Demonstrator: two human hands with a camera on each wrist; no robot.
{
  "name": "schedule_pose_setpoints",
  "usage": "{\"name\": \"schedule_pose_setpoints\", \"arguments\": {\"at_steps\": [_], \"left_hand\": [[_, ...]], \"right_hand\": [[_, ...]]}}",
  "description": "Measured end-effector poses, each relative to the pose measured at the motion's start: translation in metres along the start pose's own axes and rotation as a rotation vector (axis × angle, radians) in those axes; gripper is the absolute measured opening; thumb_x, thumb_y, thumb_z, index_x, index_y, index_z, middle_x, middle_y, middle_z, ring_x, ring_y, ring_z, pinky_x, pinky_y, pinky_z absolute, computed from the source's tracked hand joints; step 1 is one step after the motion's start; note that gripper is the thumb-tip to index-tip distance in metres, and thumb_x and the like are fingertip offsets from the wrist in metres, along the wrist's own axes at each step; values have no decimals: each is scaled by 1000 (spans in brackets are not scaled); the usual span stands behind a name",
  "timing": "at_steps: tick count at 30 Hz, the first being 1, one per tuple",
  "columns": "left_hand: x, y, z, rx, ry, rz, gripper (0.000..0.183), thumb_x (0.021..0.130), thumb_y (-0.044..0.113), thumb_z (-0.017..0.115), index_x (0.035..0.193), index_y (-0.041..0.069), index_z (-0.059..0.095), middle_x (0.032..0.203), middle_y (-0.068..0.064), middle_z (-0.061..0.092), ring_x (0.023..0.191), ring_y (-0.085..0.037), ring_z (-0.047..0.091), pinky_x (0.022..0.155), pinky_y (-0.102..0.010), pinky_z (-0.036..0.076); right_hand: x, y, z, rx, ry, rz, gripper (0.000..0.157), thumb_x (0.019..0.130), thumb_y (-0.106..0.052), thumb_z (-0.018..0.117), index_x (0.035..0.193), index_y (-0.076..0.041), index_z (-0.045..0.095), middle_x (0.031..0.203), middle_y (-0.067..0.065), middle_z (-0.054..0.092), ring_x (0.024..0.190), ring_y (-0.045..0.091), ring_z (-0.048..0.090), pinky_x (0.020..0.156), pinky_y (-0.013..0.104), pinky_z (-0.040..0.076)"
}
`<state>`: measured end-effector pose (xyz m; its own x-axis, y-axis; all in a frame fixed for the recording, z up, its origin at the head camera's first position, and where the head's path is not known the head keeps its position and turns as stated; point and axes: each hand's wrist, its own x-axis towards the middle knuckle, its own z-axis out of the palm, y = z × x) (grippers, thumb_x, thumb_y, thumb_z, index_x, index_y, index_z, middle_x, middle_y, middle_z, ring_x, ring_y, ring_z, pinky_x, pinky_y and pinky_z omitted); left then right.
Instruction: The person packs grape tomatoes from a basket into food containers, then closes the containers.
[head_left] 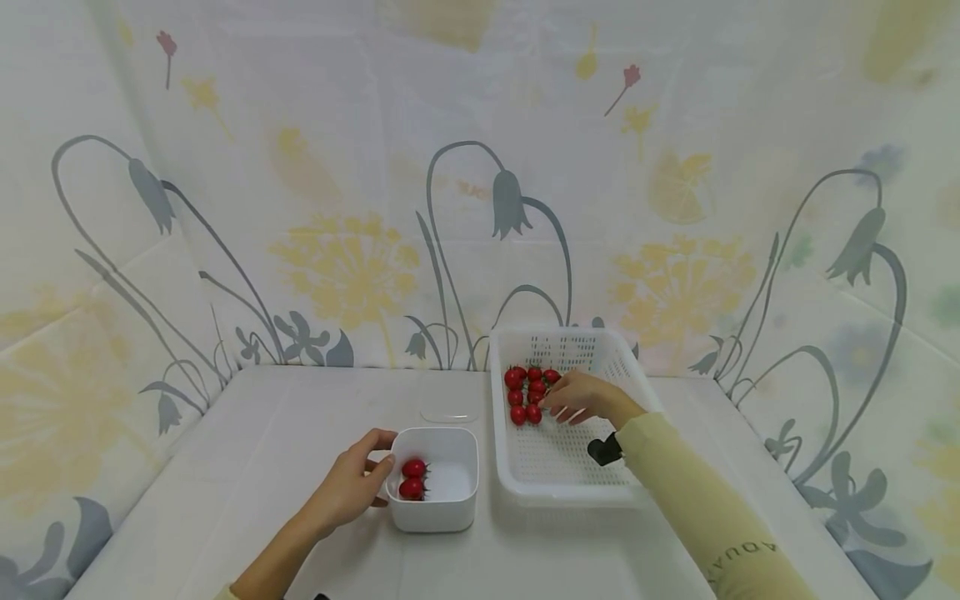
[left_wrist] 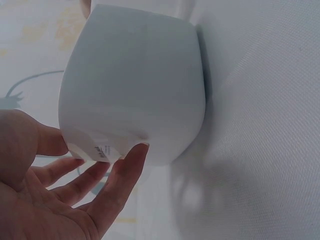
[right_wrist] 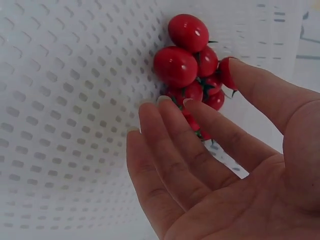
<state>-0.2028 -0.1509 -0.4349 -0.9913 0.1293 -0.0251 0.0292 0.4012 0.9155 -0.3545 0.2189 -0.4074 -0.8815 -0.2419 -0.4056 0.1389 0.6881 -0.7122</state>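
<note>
My left hand [head_left: 348, 486] holds a square white container [head_left: 433, 518] by its left side. In the left wrist view, the thumb is at the rim and fingertips [left_wrist: 136, 152] touch the outer wall. Two red cherry tomatoes [head_left: 412, 488] with green stems lie inside it. My right hand [head_left: 583, 395] reaches into a white perforated basket [head_left: 504, 467], over a cluster of cherry tomatoes [head_left: 517, 414]. In the right wrist view, its fingers are spread and slightly bent, the thumb [right_wrist: 250, 80] overlapping one tomato [right_wrist: 227, 72]; contact is unclear. Nothing sits in its palm.
A clear flat lid-like piece [head_left: 448, 407] lies behind the white container on the white tabletop [head_left: 300, 417]. The basket stands right of the container with a narrow gap between them. A flower-patterned sheet [head_left: 480, 275] hangs behind the table.
</note>
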Motion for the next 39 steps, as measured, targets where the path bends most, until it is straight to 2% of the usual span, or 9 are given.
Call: {"name": "schedule_pose_setpoints", "arguments": {"at_steps": [10, 20, 28, 34, 39], "left_hand": [[0, 1, 0, 8, 2, -3, 31, 103, 6, 57, 134, 8, 57, 138, -18, 58, 99, -27, 66, 64, -40, 64], [0, 1, 0, 2, 1, -1, 30, 103, 7, 56, 134, 8, 57, 138, -17, 58, 100, -28, 66, 65, -41, 64], [0, 1, 0, 4, 5, -2, 30, 103, 6, 57, 133, 9, 57, 137, -17, 58, 99, -27, 67, 64, -40, 64], [0, 1, 0, -5, 8, 4, 29, 103, 5, 56, 132, 8, 57, 136, -17, 58, 99, -28, 67, 63, -41, 64], [0, 0, 1, -1, 8, -1, 30, 103, 6, 57, 133, 9, 57, 137, -17, 58, 100, -28, 66, 63, -40, 64]], "right_hand": [[3, -3, 9, -14, 18, 30, 32, 93, -21, 72, 114, 2, 71, 104, 19, 72, 96, 34, 72, 85, 42, 61], [10, -9, 20, -118, 56, 47, 22, 93, -19, 73, 104, 0, 75, 95, 17, 74, 88, 30, 74, 82, 43, 62], [15, -5, 26, -59, 66, 17, 11, 88, -9, 78, 91, 1, 74, 80, 11, 72, 70, 20, 68, 74, 38, 64], [17, -5, 29, -28, 68, -15, 9, 85, -2, 79, 87, 4, 73, 79, 10, 70, 70, 17, 67, 72, 36, 65], [16, -6, 28, -44, 52, -26, 9, 85, -1, 79, 86, 6, 74, 79, 10, 70, 69, 16, 68, 72, 36, 64]]}}
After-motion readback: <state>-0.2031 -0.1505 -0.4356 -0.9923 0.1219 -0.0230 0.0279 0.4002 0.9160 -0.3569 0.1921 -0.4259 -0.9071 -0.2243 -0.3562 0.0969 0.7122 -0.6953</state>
